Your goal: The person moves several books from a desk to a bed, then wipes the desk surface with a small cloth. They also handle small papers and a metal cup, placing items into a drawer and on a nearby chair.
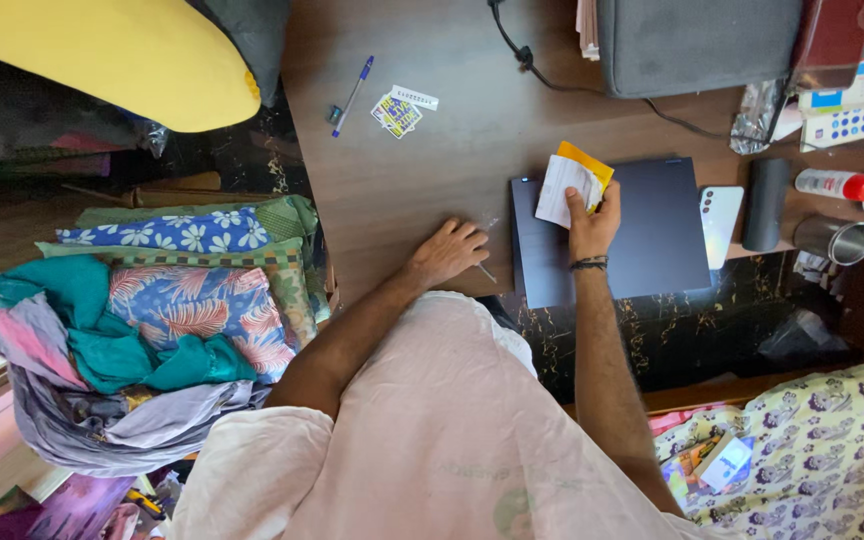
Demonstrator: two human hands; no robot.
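Right hand (592, 225) is closed on a white folded paper slip with yellow card backing (570, 185), held above the closed dark slate laptop (652, 240). Left hand (447, 252) lies flat, empty, on the brown wooden worktop (432, 160); the pinch is best kept firm.

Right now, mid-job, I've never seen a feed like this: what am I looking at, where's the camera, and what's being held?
One picture, from a camera worn on a person's head, looking down at their two bare hands. The right hand has a grip on a white-and-yellow paper packet above a closed dark laptop. The left hand rests flat on the brown wooden desk, holding nothing. Further up lie a blue pen and a yellow sticker. Folded patterned cloths are piled to the left.
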